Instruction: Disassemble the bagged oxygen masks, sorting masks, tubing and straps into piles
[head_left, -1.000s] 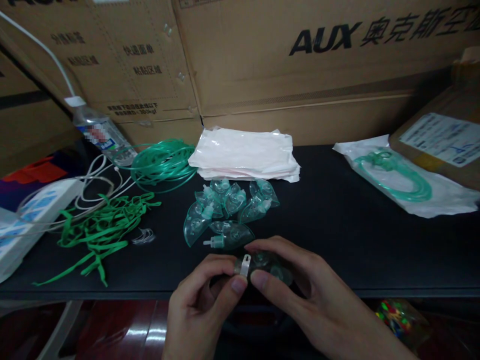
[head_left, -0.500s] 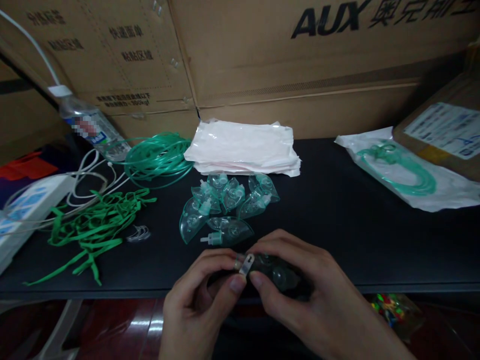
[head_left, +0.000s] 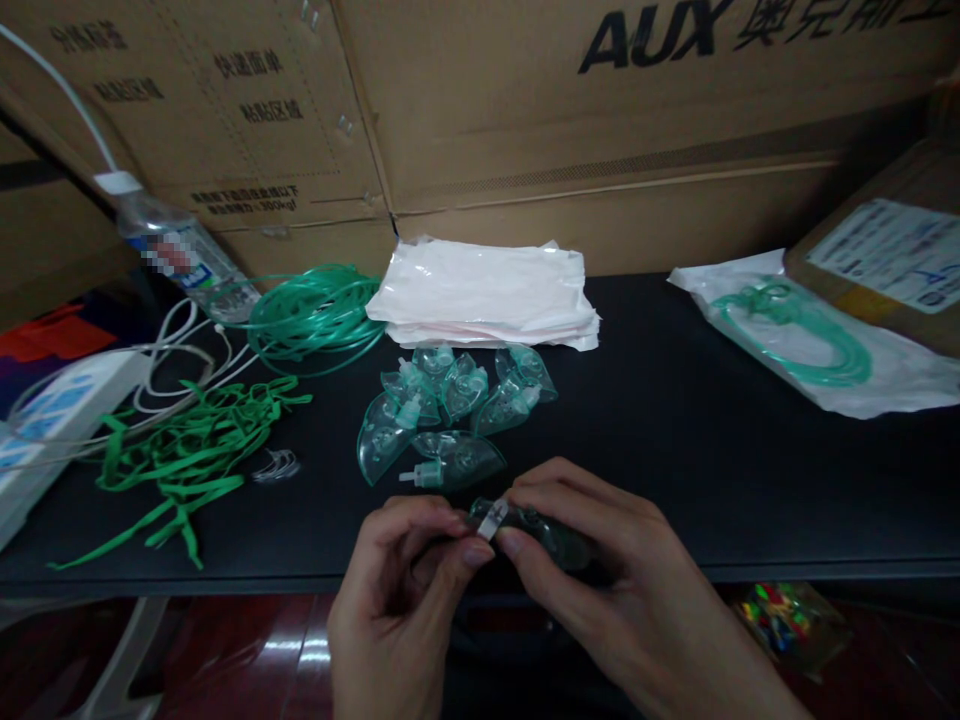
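Observation:
Close to the table's front edge, my right hand point(head_left: 600, 560) is wrapped round a clear green oxygen mask point(head_left: 551, 535), much of it hidden by the fingers. A small pale metal nose clip point(head_left: 493, 519) lies at the mask's narrow end, between my two thumbs. My left hand point(head_left: 416, 570) pinches the lower end of that strip with thumb and fingertips. Just beyond the hands, several more oxygen masks point(head_left: 459, 458) lie in a loose group. A few thin curved nose clips point(head_left: 276, 466) rest to the left.
Green elastic straps point(head_left: 199, 435) lie tangled at left, near a white power strip point(head_left: 67, 425). Behind are coiled green tubing point(head_left: 315, 315), a plastic bottle point(head_left: 187, 255) and stacked white pouches point(head_left: 487, 290). A bagged tubing set point(head_left: 817, 340) lies right, beside a cardboard box point(head_left: 892, 250).
The strip has turned a little and sits slightly lower against the mask's end. My left fingers have shifted and curled a bit; my right hand keeps hold of the mask.

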